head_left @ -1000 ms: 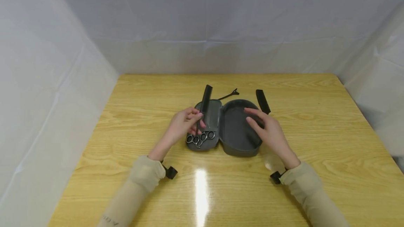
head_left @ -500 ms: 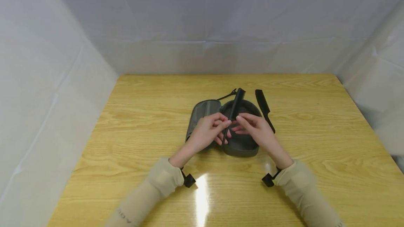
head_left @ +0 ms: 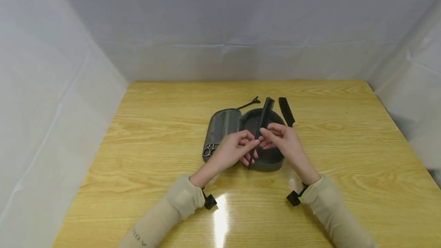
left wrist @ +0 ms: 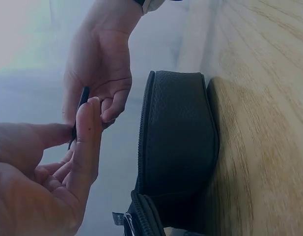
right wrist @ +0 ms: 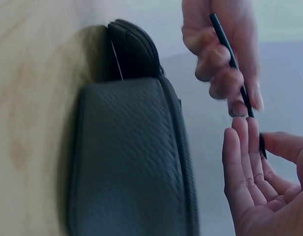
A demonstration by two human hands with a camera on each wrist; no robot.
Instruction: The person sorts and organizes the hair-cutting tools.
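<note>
An open dark grey case (head_left: 272, 162) lies on the wooden table (head_left: 144, 156); scissors (head_left: 208, 150) sit in its left half (head_left: 222, 123). Above the right half, a long black comb (head_left: 263, 119) is held at a slant by both hands. My left hand (head_left: 253, 144) pinches its near part between thumb and fingers. My right hand (head_left: 265, 137) pinches it from the other side. In the left wrist view the comb (left wrist: 83, 101) shows edge-on between the left hand (left wrist: 80, 130) and the case (left wrist: 176, 147). In the right wrist view the comb (right wrist: 229, 51) runs down to the right hand (right wrist: 257, 142).
A second black comb (head_left: 286, 111) lies on the table just right of the case. A thin black hair clip (head_left: 249, 103) lies behind the case. White sheeting walls (head_left: 62, 98) the table in on the left, back and right.
The left hand carried the long comb from over the case's left half to over the right half. The right hand came in and took hold of it. The scissors show again.
</note>
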